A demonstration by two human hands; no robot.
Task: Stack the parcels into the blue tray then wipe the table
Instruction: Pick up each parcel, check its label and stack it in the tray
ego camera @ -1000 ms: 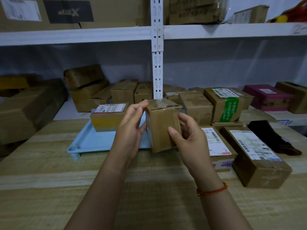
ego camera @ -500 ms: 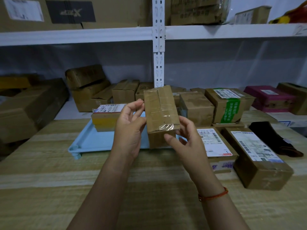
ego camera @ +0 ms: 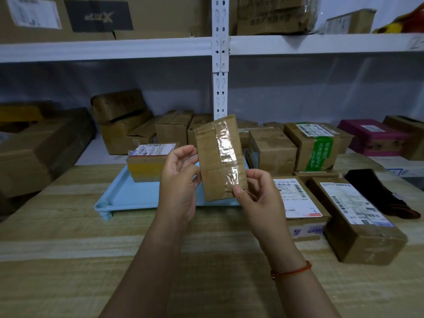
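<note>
Left hand [ego camera: 180,180] and right hand [ego camera: 257,198] pinch taped parcel [ego camera: 219,157], held upright above blue tray [ego camera: 137,193] | yellow parcel [ego camera: 146,161] in tray's far corner | two labelled parcels [ego camera: 300,203] on bench [ego camera: 68,249], right.

One parcel [ego camera: 149,162] lies in the tray [ego camera: 128,196]; two labelled parcels [ego camera: 300,207] lie right of it on the table [ego camera: 68,260].

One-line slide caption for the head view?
Both hands hold a taped cardboard parcel above the blue tray.

Blue tray [ego camera: 128,198] bare left and front; yellow parcel [ego camera: 146,166] blocks far-left corner; labelled parcels [ego camera: 300,203] crowd counter [ego camera: 68,260] right.
</note>
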